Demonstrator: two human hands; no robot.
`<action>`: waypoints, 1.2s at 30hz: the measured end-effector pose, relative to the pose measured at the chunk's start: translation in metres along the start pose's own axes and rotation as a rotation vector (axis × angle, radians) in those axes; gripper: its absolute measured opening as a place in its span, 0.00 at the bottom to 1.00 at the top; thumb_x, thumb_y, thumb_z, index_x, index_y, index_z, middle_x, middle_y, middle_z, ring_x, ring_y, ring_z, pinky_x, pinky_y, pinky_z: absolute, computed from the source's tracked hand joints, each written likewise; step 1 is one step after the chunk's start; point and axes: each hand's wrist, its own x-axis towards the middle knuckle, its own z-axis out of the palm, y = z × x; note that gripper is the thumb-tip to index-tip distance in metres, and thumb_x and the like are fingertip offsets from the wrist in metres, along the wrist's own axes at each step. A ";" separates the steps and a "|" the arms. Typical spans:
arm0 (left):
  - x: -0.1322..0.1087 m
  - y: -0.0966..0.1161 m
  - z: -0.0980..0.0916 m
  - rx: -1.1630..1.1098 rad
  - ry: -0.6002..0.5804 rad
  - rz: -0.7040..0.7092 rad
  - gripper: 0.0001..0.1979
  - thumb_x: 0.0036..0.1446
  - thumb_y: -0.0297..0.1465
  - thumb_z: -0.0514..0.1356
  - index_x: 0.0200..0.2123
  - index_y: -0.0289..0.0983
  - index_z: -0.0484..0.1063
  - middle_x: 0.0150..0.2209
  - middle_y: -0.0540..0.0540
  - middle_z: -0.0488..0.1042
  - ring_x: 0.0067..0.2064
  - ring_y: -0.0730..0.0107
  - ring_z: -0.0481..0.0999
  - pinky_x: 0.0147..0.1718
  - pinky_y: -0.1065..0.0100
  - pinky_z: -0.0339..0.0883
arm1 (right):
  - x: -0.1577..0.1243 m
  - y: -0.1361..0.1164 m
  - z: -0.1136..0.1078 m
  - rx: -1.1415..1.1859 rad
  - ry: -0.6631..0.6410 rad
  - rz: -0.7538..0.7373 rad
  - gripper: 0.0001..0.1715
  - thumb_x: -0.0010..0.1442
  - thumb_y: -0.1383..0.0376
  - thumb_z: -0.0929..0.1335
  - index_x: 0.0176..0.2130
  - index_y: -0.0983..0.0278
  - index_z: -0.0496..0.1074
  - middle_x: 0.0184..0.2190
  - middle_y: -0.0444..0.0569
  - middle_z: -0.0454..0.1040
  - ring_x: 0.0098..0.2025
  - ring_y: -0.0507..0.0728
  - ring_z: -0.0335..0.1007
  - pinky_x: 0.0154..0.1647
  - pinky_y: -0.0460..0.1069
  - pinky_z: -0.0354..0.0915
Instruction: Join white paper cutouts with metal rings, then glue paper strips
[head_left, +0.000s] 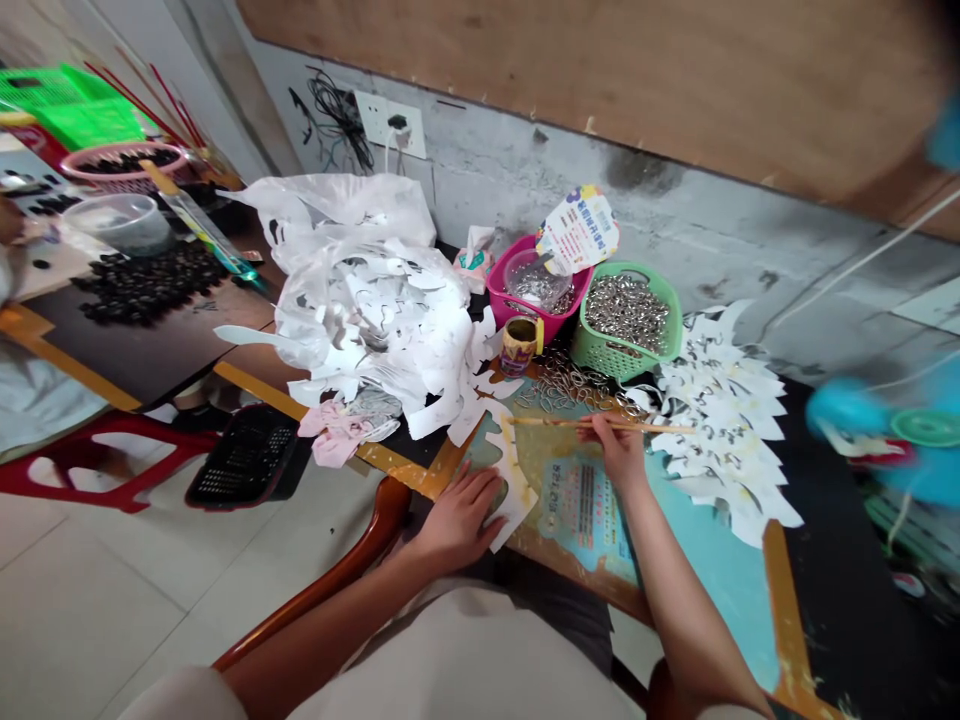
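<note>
Gripping, right hand [616, 450]: fingers closed around a thin wooden stick [555, 422], held level above a teal printed mat [712, 560].
Pressing, left hand [457, 520]: fingers spread apart, flat on a white cut-paper piece [511, 490] at the mat's near left edge.
Stacked right: overlapping cut-paper pieces [720, 430], dark-marked.
Heaped left: more cut paper [382, 330] on a white plastic bag [337, 210].
Far: metal rings [626, 312] in a green basket [600, 355].
Writing: card tag [579, 230] on a pink basket [510, 295], print too small to read.
</note>
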 end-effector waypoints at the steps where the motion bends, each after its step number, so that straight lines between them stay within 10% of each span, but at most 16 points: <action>1: 0.000 -0.001 -0.001 -0.005 -0.020 -0.004 0.24 0.63 0.35 0.58 0.60 0.37 0.61 0.57 0.35 0.72 0.59 0.50 0.72 0.64 0.40 0.55 | 0.000 0.000 0.000 -0.002 -0.019 0.010 0.16 0.56 0.51 0.71 0.31 0.61 0.78 0.23 0.47 0.77 0.22 0.55 0.72 0.25 0.50 0.72; 10: -0.004 0.006 -0.003 0.056 -0.009 -0.028 0.20 0.61 0.36 0.59 0.54 0.34 0.64 0.61 0.27 0.63 0.62 0.43 0.65 0.59 0.40 0.62 | -0.001 -0.006 0.009 -0.017 -0.038 0.021 0.17 0.57 0.50 0.71 0.33 0.61 0.78 0.24 0.47 0.78 0.24 0.56 0.74 0.29 0.51 0.74; 14: -0.002 0.018 -0.012 0.080 -0.127 0.159 0.12 0.62 0.37 0.59 0.45 0.37 0.69 0.47 0.37 0.73 0.50 0.53 0.73 0.60 0.42 0.60 | -0.004 -0.012 0.010 -0.034 -0.051 0.017 0.18 0.57 0.49 0.71 0.33 0.61 0.78 0.24 0.47 0.78 0.24 0.56 0.74 0.29 0.51 0.74; 18: 0.000 0.018 -0.034 0.140 -0.184 0.306 0.10 0.66 0.24 0.50 0.38 0.37 0.70 0.34 0.44 0.74 0.38 0.62 0.74 0.52 0.55 0.68 | -0.012 -0.015 0.007 -0.049 -0.055 0.014 0.18 0.57 0.48 0.71 0.32 0.61 0.78 0.23 0.47 0.78 0.23 0.56 0.74 0.28 0.51 0.74; 25: -0.015 0.005 -0.087 0.001 -0.381 0.227 0.07 0.63 0.29 0.56 0.44 0.38 0.69 0.40 0.42 0.76 0.44 0.58 0.75 0.45 0.60 0.70 | -0.051 -0.016 0.000 -0.090 -0.068 0.012 0.13 0.57 0.53 0.72 0.37 0.59 0.79 0.25 0.46 0.79 0.24 0.57 0.76 0.26 0.51 0.74; 30: 0.000 -0.008 -0.070 -0.015 -0.124 -0.102 0.18 0.64 0.32 0.54 0.57 0.38 0.63 0.38 0.44 0.77 0.39 0.60 0.77 0.39 0.62 0.72 | -0.072 -0.019 0.000 -0.131 -0.110 0.007 0.10 0.57 0.55 0.72 0.36 0.57 0.81 0.27 0.47 0.81 0.26 0.59 0.78 0.28 0.52 0.76; 36: 0.038 -0.039 -0.036 0.032 -0.100 0.066 0.32 0.58 0.22 0.53 0.66 0.36 0.54 0.61 0.36 0.68 0.66 0.50 0.61 0.66 0.37 0.42 | -0.078 -0.023 -0.002 -0.169 -0.150 -0.018 0.13 0.60 0.53 0.70 0.37 0.57 0.81 0.30 0.49 0.82 0.30 0.60 0.79 0.31 0.53 0.76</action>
